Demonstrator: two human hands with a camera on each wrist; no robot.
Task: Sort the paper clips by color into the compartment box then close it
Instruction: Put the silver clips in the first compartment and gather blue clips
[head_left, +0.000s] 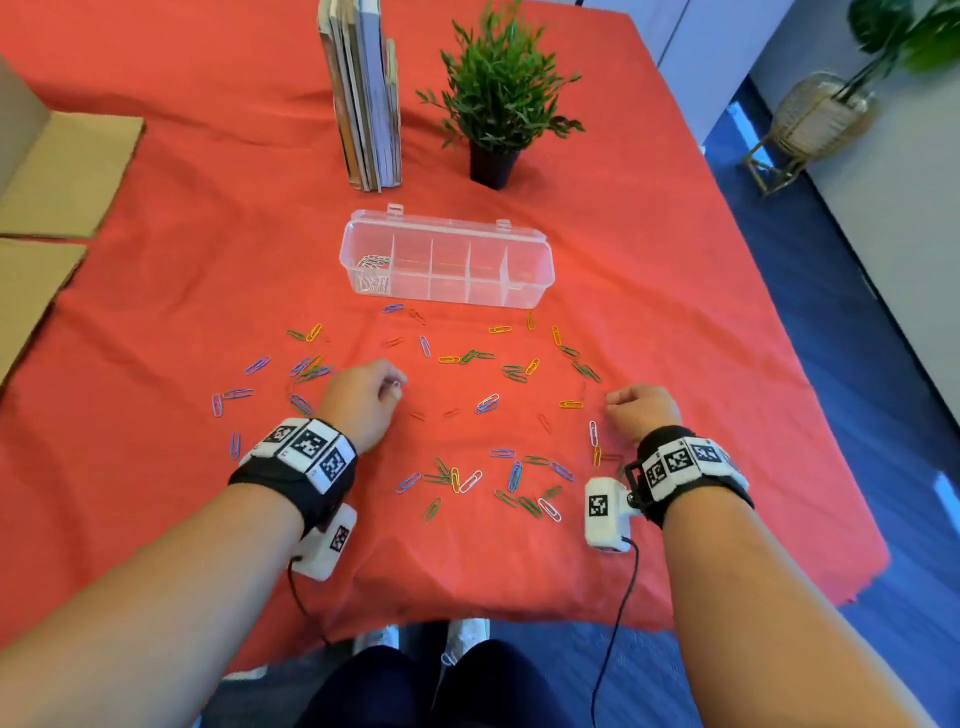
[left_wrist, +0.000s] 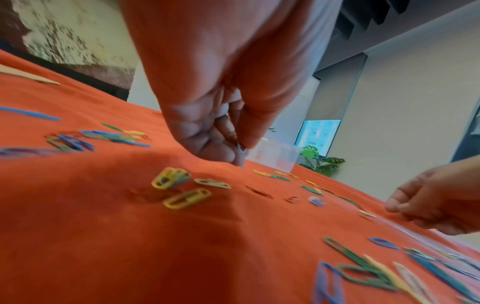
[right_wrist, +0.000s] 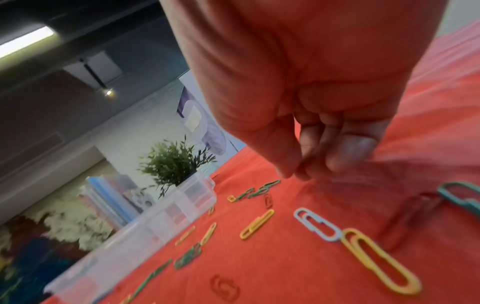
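Note:
The clear compartment box (head_left: 540, 270) stands open mid-table, its lid tipped back. White clips (head_left: 375, 270) fill its leftmost compartment; the others look empty. Blue, green, yellow, white and red paper clips (head_left: 457, 480) lie scattered over the red cloth in front of it. My left hand (head_left: 397, 386) hovers low over the cloth at centre left and pinches a small pale clip (left_wrist: 241, 148) between thumb and fingertips. My right hand (head_left: 612, 401) is at centre right, fingers curled, thumb and fingertips (right_wrist: 285, 172) meeting at the cloth. Nothing shows between them. A white clip (right_wrist: 318, 227) and a yellow clip (right_wrist: 380, 261) lie just behind it.
Upright books (head_left: 363, 93) and a potted plant (head_left: 498, 104) stand behind the box. Flat cardboard (head_left: 62, 171) lies at the left edge. The cloth's right edge (head_left: 810, 395) drops to a blue floor. Wrist-camera cables hang off the table's near edge.

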